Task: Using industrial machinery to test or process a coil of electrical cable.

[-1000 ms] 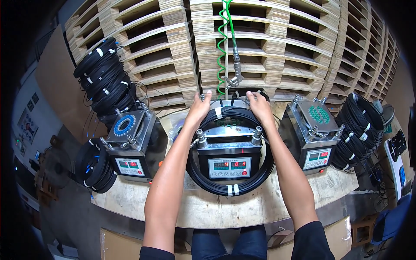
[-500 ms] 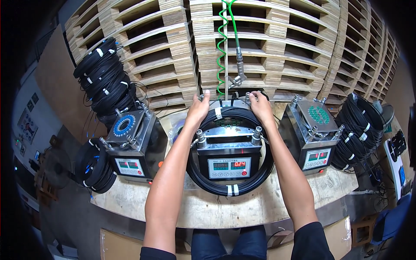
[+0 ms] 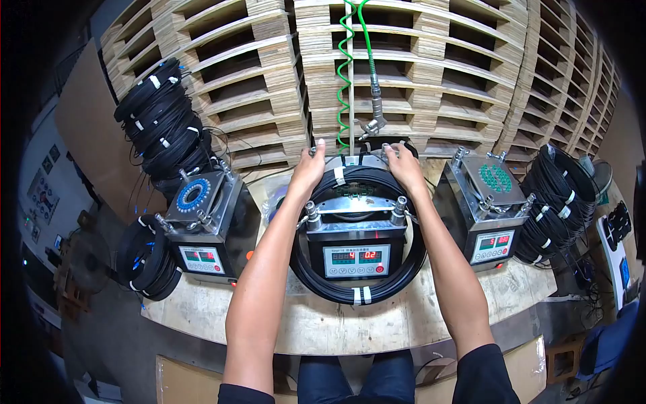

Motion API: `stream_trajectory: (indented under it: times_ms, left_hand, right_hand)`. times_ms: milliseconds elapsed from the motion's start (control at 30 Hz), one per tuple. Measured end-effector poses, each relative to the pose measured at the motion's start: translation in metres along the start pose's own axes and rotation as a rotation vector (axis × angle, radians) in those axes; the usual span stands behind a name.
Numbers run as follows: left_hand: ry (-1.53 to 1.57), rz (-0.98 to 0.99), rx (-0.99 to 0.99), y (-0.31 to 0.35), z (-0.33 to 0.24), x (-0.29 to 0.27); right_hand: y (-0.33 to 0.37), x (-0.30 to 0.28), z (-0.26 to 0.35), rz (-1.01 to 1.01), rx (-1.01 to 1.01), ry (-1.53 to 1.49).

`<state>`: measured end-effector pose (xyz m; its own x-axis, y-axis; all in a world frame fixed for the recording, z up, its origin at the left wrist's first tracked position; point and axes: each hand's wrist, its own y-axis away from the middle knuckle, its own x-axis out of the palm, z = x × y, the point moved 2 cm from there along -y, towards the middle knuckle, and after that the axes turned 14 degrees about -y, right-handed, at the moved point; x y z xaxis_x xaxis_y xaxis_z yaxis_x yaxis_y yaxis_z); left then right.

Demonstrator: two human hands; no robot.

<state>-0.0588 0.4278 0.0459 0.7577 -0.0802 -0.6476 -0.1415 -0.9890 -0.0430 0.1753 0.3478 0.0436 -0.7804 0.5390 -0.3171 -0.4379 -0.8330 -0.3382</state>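
Both arms reach over the middle polishing machine (image 3: 316,260), a black box with a lit front display and a metal top plate (image 3: 350,203). My left hand (image 3: 308,172) is closed at the machine's far left corner, thumb up, around a metal clamp knob (image 3: 312,152). At the far right corner my right hand (image 3: 405,165) is closed on a matching knob (image 3: 385,147); its lower fingers are partly hidden. A black cable coil (image 3: 323,286) with white ties rings the machine. Two near clamp posts (image 3: 398,210) stand untouched at the plate's front corners.
Similar machines stand left (image 3: 202,232) and right (image 3: 481,225). Stacked black cable coils rise at left (image 3: 165,135) and right (image 3: 555,202). Above the far side hangs an air gun (image 3: 376,111) on a green hose. Wooden pallets (image 3: 256,81) wall the back of the wooden table (image 3: 323,330).
The hanging air gun has swung slightly right. Digits on the machines' displays differ. My right hand has shifted very slightly; my left hand stays nearly in place.
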Motion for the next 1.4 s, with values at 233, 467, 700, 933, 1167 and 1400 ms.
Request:
stream_trajectory:
  times_ms: [233, 467, 700, 933, 1167, 1400]
  left_hand:
    - [-0.084, -0.024, -0.020, 0.005, -0.005, -0.002]
    - [0.009, -0.020, 0.045, 0.009, -0.008, -0.006]
    - [-0.003, -0.002, 0.024, 0.002, -0.003, -0.001]
    - [-0.109, -0.033, -0.030, 0.008, -0.008, -0.003]
    - [-0.005, -0.024, 0.052, 0.010, -0.009, -0.007]
    - [0.009, -0.027, 0.012, 0.005, -0.004, -0.001]
  right_hand:
    - [-0.010, 0.002, -0.019, -0.073, -0.131, -0.081]
    - [-0.001, 0.002, 0.000, -0.030, 0.114, 0.019]
    - [-0.003, 0.002, -0.003, 0.065, 0.047, -0.033]
    - [-0.009, 0.001, -0.018, -0.068, -0.106, -0.077]
    - [0.002, -0.001, 0.001, -0.044, 0.090, 0.014]
    - [-0.001, 0.000, 0.000, 0.012, 0.038, 0.005]
